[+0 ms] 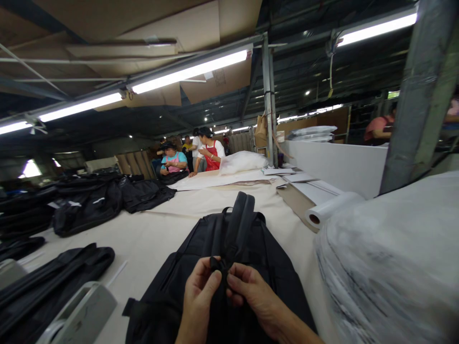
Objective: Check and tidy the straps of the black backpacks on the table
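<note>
A black backpack (276,258) lies on the pale table in front of me, its padded shoulder straps (242,222) facing up. My left hand (202,286) pinches a black strap end near the middle of the pack, thumb against fingers. Close beside it, my right hand (247,286) is closed too, with thumb and fingertips pressed on the same dark webbing. The two hands almost meet over the backpack. Exactly which piece of webbing lies between the right fingertips is hard to make out against the black fabric.
Black bags (89,205) are piled on the left. A grey machine part (81,313) stands at lower left. On the right are a bulky stack of clear plastic bags (390,258), a white roll (335,208) and cardboard sheets (296,203). Co-workers (211,155) are at the table's far end.
</note>
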Tool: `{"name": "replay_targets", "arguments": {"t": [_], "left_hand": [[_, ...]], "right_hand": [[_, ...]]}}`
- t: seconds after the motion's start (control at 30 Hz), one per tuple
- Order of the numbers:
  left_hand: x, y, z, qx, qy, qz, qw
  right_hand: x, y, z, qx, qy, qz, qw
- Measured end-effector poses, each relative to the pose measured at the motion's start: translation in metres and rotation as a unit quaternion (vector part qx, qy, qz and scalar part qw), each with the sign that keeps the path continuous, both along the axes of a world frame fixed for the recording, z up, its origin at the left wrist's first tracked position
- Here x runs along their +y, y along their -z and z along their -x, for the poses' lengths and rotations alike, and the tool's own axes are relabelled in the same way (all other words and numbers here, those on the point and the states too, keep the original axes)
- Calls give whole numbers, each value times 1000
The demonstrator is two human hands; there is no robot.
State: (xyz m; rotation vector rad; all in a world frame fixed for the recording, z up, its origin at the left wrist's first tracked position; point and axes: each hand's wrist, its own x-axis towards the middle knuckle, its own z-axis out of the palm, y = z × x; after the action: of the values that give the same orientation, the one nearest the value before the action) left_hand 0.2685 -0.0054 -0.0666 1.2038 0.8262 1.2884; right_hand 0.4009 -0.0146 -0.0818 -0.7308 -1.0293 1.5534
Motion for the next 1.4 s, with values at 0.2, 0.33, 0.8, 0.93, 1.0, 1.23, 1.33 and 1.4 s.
{"name": "replay_targets", "arguments": {"t": [0.2, 0.33, 0.8, 0.93, 1.0, 1.23, 1.33, 1.4], "left_hand": [[-3, -1, -6, -33, 19, 8, 999], [-4, -6, -5, -89, 9, 31, 995], [-4, -2, 2, -85, 57, 22, 994], [-3, -1, 4, -59, 50, 23, 997], [-3, 1, 3, -63, 55, 25, 996], [-6, -7, 1, -19, 43, -37, 998], [-7, -14, 2, 40, 17, -94, 995], [-6, -16, 0, 71, 25, -112, 991]], "right_hand": [[0, -4, -1, 20, 29, 1, 999], [1, -12, -19, -36, -71, -16, 997], [1, -18, -23, -73, -59, -25, 995], [0, -17, -21, -77, -46, -6, 996], [0, -14, -17, -77, -34, -1, 996], [-3, -20, -20, -147, -1, -76, 986], [-6, -29, -26, -105, 8, -94, 990], [-6, -30, -28, -91, 23, -84, 992]]}}
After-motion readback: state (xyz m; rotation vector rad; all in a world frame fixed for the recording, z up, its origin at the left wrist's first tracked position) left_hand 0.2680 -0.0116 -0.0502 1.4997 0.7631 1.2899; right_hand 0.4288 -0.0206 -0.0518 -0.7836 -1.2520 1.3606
